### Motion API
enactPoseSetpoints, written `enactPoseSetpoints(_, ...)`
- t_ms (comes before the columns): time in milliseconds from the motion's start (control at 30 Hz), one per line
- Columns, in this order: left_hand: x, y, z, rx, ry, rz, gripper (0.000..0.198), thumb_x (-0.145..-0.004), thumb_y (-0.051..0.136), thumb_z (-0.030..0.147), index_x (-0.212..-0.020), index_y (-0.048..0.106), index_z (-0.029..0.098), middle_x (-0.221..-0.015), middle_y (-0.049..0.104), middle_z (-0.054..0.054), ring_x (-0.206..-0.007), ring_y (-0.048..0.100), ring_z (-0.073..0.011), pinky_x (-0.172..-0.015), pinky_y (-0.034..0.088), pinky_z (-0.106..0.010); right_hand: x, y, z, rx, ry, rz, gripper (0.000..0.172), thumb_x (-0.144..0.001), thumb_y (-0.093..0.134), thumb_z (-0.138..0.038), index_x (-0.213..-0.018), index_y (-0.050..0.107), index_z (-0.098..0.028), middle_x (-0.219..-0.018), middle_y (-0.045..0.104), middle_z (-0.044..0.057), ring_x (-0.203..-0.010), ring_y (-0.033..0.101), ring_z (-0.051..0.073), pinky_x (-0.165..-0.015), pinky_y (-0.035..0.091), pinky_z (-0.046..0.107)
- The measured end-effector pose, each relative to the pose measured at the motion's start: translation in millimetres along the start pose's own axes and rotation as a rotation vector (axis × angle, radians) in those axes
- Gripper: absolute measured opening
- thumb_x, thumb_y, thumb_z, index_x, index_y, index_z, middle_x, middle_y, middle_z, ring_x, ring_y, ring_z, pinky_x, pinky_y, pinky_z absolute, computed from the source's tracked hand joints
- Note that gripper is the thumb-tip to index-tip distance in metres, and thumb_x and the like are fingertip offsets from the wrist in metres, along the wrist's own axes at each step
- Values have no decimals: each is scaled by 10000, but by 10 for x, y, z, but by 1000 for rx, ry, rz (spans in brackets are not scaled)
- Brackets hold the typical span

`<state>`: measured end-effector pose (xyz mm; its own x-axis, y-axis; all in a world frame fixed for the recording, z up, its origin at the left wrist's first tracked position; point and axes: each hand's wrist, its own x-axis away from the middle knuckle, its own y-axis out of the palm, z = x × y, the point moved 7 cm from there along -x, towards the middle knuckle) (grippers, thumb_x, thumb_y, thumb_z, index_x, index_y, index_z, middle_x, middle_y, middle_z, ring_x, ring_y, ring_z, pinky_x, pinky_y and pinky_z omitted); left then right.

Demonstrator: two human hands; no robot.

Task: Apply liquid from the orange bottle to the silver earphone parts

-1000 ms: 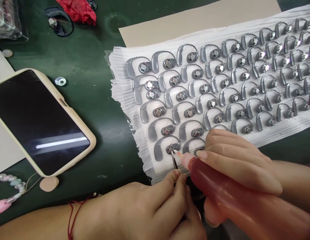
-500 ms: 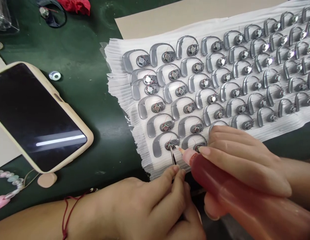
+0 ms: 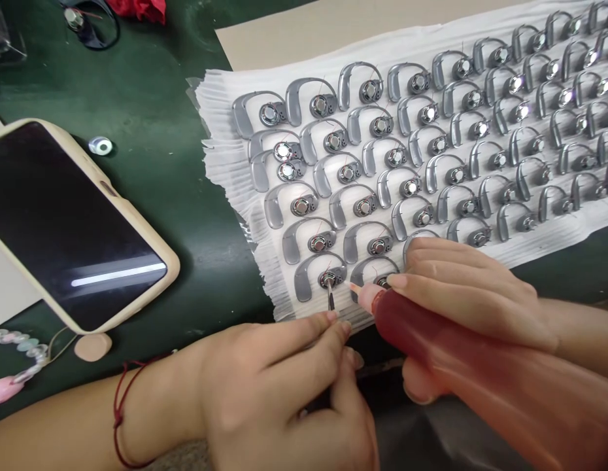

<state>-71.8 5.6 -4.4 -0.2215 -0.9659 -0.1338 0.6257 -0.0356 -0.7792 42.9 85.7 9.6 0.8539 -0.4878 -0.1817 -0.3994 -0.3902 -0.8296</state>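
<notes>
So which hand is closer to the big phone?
Left. The left hand lies just right of the phone, holding tweezers. The right hand, gripping the red bottle, is farther right.

Left hand [image 3: 284,379] pinched; right hand [image 3: 461,294] gripping.

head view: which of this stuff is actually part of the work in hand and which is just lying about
In use:
left hand pinching tweezers
right hand holding red squeeze bottle
grey ear-hook piece at the tweezer tip
rows of ear-hook pieces on white paper sheet

Lying about:
phone
bead strap
small round disc
red cloth
</notes>
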Motion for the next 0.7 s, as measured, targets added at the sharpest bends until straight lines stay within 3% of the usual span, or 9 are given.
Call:
enactPoseSetpoints(67,-51,-48,-2,24,73,-15,166,-783,563,181,-933,635,193,-941,679,-35,-822,663,-188,-687,616,-307,6,47,5,-107,66,-108,188,-898,455,-300,-943,524,-132,-623,479,14,-650,478,112,-612,409,288)
enactPoseSetpoints(100,-84,-76,0,38,115,-21,157,-784,567,182,-927,632,191,-929,679,-38,-823,661,-186,-694,612,-303,5,38,-3,-141,61,-67,190,-879,496,-294,-942,529,-118,-622,465,13,-640,465,109,-598,391,285)
enactPoseSetpoints(200,-218,-179,-37,90,202,-17,81,-806,547,191,-831,621,213,-863,679,-17,-788,659,-145,-699,591,-244,30,-45,-15,-181,-51,255,301,-801,617,-324,-933,524,-70,-593,397,-9,-557,377,80,-522,291,261)
enactPoseSetpoints(267,-312,-227,-55,120,285,-28,140,-822,513,179,-711,591,215,-817,672,-7,-747,653,-118,-659,569,-200,57,-27,-19,-192,-134,354,331,-795,620,-347,-928,522,-60,-583,374,-18,-534,346,67,-504,259,252)
enactPoseSetpoints(367,-403,-238,-73,180,419,-38,212,-832,476,117,-653,557,197,-747,647,-11,-697,637,-101,-573,531,-169,51,17,-8,-207,-133,321,328,-810,598,-368,-935,511,-77,-569,356,-29,-521,334,64,-504,249,253)
enactPoseSetpoints(533,-421,-322,-176,328,407,245,104,-782,583,96,-709,569,168,-764,623,-21,-643,612,-106,-546,540,-208,38,-30,-1,-224,-5,313,290,-810,602,-348,-927,493,-106,-551,340,-40,-506,308,63,-512,218,260)
enactPoseSetpoints(700,-454,-320,-174,353,295,192,104,-752,650,115,-681,579,143,-777,643,-47,-662,641,-123,-587,570,-232,29,-3,-19,-217,86,275,214,-819,587,-323,-916,512,-148,-530,322,-44,-488,325,80,-503,232,271)
